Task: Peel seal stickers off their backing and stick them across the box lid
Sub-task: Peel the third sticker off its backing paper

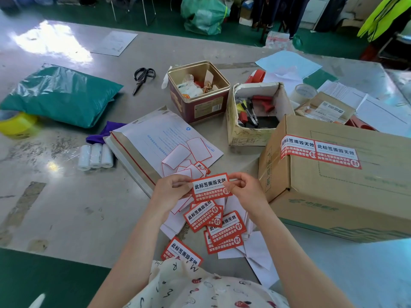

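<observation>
I hold a red and white seal sticker (211, 187) between both hands above the table. My left hand (171, 192) pinches its left edge and my right hand (243, 190) pinches its right edge. Below it lies a loose pile of seal stickers (213, 221) on their backing. Empty backing papers (186, 155) with red outlines lie on a white envelope behind. The brown cardboard box (347, 185) stands to the right, lid shut, with two seal stickers (320, 152) stuck side by side over its top left edge.
A red tin (200, 94) and an open carton of pens (255, 112) stand behind. Scissors (142, 78), a green mailer bag (60, 94), yellow tape (17, 124) and three white paper rolls (95, 156) lie to the left. Papers cover the right rear.
</observation>
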